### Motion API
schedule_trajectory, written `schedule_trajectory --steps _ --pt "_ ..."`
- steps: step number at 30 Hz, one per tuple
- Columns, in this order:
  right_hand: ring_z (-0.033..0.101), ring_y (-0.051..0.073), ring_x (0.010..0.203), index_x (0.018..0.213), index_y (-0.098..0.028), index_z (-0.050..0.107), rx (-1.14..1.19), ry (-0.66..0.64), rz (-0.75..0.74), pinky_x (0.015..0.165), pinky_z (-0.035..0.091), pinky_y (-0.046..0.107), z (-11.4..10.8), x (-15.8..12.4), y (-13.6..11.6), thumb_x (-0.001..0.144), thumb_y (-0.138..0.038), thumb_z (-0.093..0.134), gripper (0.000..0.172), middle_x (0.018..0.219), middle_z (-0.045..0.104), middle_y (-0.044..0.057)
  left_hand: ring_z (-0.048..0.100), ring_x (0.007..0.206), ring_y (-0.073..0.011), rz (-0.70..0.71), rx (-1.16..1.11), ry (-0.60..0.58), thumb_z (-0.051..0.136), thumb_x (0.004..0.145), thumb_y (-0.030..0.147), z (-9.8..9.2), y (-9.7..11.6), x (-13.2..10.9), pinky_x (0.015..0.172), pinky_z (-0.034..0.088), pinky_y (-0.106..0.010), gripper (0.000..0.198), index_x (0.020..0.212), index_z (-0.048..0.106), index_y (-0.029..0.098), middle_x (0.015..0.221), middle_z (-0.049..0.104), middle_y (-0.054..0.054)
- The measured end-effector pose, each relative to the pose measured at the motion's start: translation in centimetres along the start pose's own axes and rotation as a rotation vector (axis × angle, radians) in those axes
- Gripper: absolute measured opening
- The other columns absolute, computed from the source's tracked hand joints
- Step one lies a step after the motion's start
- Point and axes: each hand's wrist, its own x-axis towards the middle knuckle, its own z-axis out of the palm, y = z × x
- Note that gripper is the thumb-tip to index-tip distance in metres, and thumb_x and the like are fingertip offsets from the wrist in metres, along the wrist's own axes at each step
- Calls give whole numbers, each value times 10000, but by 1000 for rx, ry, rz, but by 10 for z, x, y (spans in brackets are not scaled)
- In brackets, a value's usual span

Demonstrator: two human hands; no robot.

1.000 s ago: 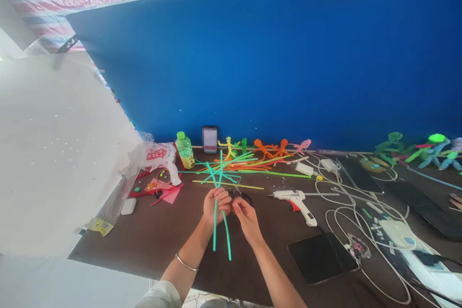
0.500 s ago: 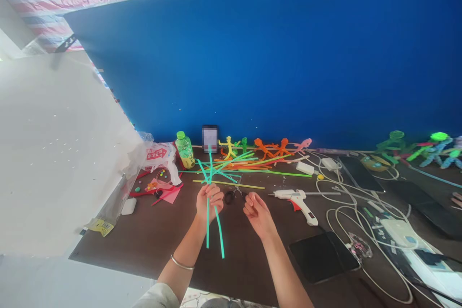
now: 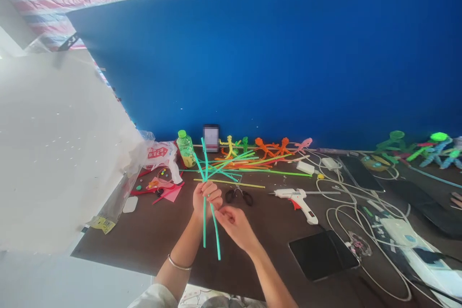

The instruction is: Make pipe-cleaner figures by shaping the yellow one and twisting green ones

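Note:
My left hand [image 3: 207,199] is closed around turquoise pipe cleaners [image 3: 205,226]. Several ends fan out above the fist, and two long ends hang below it. Just beside it, my right hand [image 3: 236,224] has its fingers curled, with thumb and forefinger pinched at the right-hand hanging pipe cleaner. Behind the hands lie loose pipe cleaners [image 3: 267,165] in green, orange and yellow. Black-handled scissors [image 3: 238,196] rest on the table to the right of my left hand.
A white glue gun [image 3: 298,202] and a black tablet [image 3: 324,255] lie on the right among white cables [image 3: 339,216]. Pipe-cleaner figures [image 3: 265,148] and a green-capped bottle [image 3: 186,149] stand at the back. On the left are a plastic bag [image 3: 159,154] and pink scraps [image 3: 171,192].
My right hand has moved left, from above the scissors to the hanging pipe cleaners. The scissors' handles now show fully. The bundle in my left hand has turned slightly, its upper ends shifting left.

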Motion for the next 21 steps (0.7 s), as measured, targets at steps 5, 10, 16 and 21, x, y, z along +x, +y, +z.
schedule_trajectory --steps 5,10,16,21 --pt "234 51 439 591 -132 565 197 2 82 419 150 215 9 1 0 693 -483 581 366 458 327 -57 246 416 -72 -18 -30 -4 469 780 244 -4 0 -1 416 191 -220 339 549 228 185 480 228 50" --pt "172 49 426 667 -148 606 430 114 103 421 114 224 -11 -6 7 706 -442 605 297 441 244 -80 233 405 -66 29 -54 10 478 778 233 -11 3 -5 410 184 -217 331 546 247 184 474 225 53" --pt "328 71 487 553 -167 584 498 185 -49 444 271 233 -45 -27 9 630 -440 674 297 642 477 14 191 371 -59 124 -32 81 476 783 233 -12 12 -10 377 172 -207 348 529 243 185 437 234 61" --pt "470 131 523 654 -234 594 464 393 -130 501 419 315 -108 -79 26 683 -500 609 268 722 592 66 179 352 -60 263 61 157 451 804 241 -4 23 -13 346 158 -196 359 519 239 185 412 239 62"
